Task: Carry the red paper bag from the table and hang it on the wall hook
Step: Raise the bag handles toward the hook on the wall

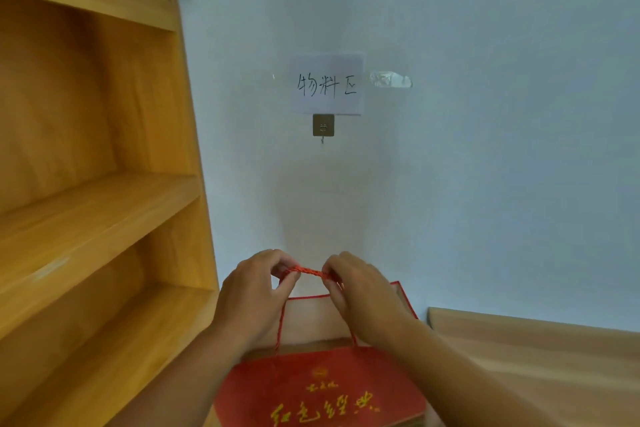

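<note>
Both hands are raised in front of a pale wall, each pinching the red cord handle (310, 272) of the red paper bag (320, 388). The left hand (254, 302) grips the left end of the visible stretch of cord between thumb and fingers, and the right hand (365, 298) grips the right end the same way, so the short length of cord is stretched nearly level between them, the two hands close together but not touching. The bag hangs below the hands, its mouth open toward the camera and showing a plain brownish inside, with yellow characters printed on the red near face. The cord runs down from the hands to the bag's upper edge on both sides. The wall hook (323, 126), a small square metal plate with a prong at its lower edge, sits on the wall well above the hands and is bare. Just above it, touching its top edge, is a white paper label (327, 85) with handwritten characters, and a crumpled strip of clear tape (390, 79) sticks to the wall beside the label. A wooden shelf unit (93, 184) fills the left side, and a wooden table (540, 357) edge shows at lower right.
</note>
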`<state>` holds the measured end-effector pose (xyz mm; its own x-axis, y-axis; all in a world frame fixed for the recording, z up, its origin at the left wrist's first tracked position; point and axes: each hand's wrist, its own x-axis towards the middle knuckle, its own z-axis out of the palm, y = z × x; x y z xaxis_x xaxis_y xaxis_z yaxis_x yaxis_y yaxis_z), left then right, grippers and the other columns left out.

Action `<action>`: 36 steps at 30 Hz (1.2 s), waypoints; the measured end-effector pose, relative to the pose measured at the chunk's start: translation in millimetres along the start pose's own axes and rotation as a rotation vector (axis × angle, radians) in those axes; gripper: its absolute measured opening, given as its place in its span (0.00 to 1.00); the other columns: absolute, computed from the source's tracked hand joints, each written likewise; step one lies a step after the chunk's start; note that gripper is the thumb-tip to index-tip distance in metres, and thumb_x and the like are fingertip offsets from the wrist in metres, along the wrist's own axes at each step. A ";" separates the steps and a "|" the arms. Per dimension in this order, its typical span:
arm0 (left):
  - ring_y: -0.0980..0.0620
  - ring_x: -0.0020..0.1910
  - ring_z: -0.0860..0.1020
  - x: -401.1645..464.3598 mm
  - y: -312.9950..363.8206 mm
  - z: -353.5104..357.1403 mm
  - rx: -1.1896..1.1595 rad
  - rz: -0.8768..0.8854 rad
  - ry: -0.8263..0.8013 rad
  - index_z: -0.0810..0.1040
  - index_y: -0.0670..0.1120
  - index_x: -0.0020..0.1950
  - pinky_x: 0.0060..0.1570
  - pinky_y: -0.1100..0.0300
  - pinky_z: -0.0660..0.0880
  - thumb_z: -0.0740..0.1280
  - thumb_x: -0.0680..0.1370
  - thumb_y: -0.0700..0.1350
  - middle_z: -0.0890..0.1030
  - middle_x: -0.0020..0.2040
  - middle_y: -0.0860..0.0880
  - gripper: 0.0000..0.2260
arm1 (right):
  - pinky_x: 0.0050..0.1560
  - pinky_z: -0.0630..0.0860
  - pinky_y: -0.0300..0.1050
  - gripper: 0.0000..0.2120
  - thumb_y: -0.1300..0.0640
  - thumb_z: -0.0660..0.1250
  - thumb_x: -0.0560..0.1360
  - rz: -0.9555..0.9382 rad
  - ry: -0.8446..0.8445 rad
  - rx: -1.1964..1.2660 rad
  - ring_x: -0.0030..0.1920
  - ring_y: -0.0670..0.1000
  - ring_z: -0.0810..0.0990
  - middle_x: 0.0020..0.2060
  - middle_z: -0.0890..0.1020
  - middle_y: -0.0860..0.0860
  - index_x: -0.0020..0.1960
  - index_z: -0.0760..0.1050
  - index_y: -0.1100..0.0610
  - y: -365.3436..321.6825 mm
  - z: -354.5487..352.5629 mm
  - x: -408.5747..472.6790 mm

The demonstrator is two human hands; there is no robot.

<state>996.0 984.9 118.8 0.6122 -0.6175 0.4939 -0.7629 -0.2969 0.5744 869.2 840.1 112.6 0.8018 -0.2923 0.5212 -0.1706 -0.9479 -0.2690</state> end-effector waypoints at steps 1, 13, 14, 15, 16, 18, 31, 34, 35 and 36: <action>0.59 0.46 0.82 6.8 0.8 3.7 -0.010 0.004 0.003 0.82 0.56 0.48 0.48 0.57 0.82 0.72 0.77 0.49 0.84 0.44 0.60 0.01 | 0.47 0.78 0.49 0.02 0.57 0.65 0.81 0.017 0.014 0.027 0.43 0.52 0.78 0.46 0.80 0.50 0.52 0.76 0.54 5.1 -0.6 4.7; 0.55 0.45 0.84 126.0 -27.7 26.3 -0.182 0.002 0.052 0.83 0.53 0.51 0.49 0.57 0.84 0.73 0.77 0.47 0.85 0.46 0.55 0.03 | 0.49 0.83 0.52 0.01 0.57 0.70 0.79 0.171 0.101 0.317 0.43 0.50 0.82 0.40 0.82 0.49 0.48 0.79 0.53 51.9 1.1 124.3; 0.55 0.45 0.84 139.2 -35.8 29.7 -0.203 0.012 0.048 0.83 0.53 0.50 0.49 0.57 0.84 0.74 0.77 0.47 0.85 0.45 0.56 0.03 | 0.48 0.84 0.51 0.02 0.57 0.72 0.77 0.192 0.117 0.337 0.42 0.49 0.83 0.39 0.83 0.49 0.48 0.80 0.53 57.4 3.1 135.4; 0.56 0.44 0.84 151.7 -44.0 33.2 -0.225 0.020 0.040 0.84 0.53 0.50 0.48 0.58 0.84 0.74 0.77 0.47 0.85 0.44 0.56 0.03 | 0.47 0.84 0.50 0.03 0.57 0.74 0.76 0.217 0.131 0.356 0.42 0.49 0.84 0.38 0.84 0.49 0.48 0.80 0.52 62.8 5.5 145.8; 0.56 0.44 0.84 164.1 -51.9 36.9 -0.242 0.028 0.028 0.84 0.53 0.50 0.48 0.58 0.83 0.74 0.77 0.47 0.85 0.44 0.57 0.04 | 0.46 0.85 0.48 0.04 0.57 0.75 0.76 0.244 0.141 0.374 0.40 0.48 0.85 0.38 0.84 0.48 0.47 0.80 0.52 68.1 7.7 155.4; 0.57 0.43 0.83 189.6 -67.0 44.6 -0.265 0.053 0.011 0.84 0.54 0.50 0.47 0.60 0.83 0.75 0.76 0.48 0.84 0.43 0.57 0.04 | 0.44 0.86 0.46 0.05 0.58 0.77 0.74 0.286 0.157 0.394 0.37 0.46 0.86 0.36 0.85 0.49 0.45 0.80 0.52 77.2 12.9 174.9; 0.59 0.44 0.83 338.4 -104.5 79.8 -0.441 0.148 -0.026 0.87 0.49 0.48 0.41 0.69 0.80 0.78 0.73 0.44 0.86 0.42 0.55 0.05 | 0.41 0.86 0.46 0.06 0.62 0.78 0.72 0.373 0.220 0.394 0.33 0.49 0.87 0.31 0.87 0.54 0.40 0.82 0.57 134.6 33.6 289.4; 0.60 0.45 0.83 365.5 -103.4 89.0 -0.429 0.164 -0.017 0.86 0.51 0.48 0.42 0.71 0.79 0.78 0.73 0.45 0.86 0.42 0.57 0.05 | 0.39 0.82 0.36 0.06 0.61 0.79 0.72 0.356 0.235 0.388 0.33 0.49 0.87 0.31 0.87 0.54 0.41 0.83 0.58 154.8 31.2 311.2; 0.61 0.45 0.83 373.6 -103.3 91.1 -0.421 0.163 -0.011 0.86 0.53 0.47 0.43 0.71 0.79 0.78 0.73 0.46 0.85 0.42 0.57 0.05 | 0.40 0.82 0.36 0.05 0.61 0.79 0.72 0.349 0.237 0.398 0.33 0.49 0.87 0.31 0.87 0.54 0.41 0.83 0.58 161.0 31.1 318.6; 0.61 0.44 0.83 381.4 -103.5 93.1 -0.423 0.152 -0.004 0.86 0.54 0.47 0.43 0.70 0.79 0.78 0.73 0.46 0.85 0.41 0.57 0.05 | 0.41 0.83 0.38 0.05 0.61 0.79 0.71 0.346 0.240 0.416 0.33 0.50 0.87 0.31 0.87 0.55 0.41 0.83 0.58 167.1 31.5 325.6</action>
<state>1289.0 712.3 186.9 0.4980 -0.6341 0.5915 -0.6915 0.1213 0.7121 1119.7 590.6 211.8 0.5796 -0.6418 0.5021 -0.1215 -0.6774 -0.7255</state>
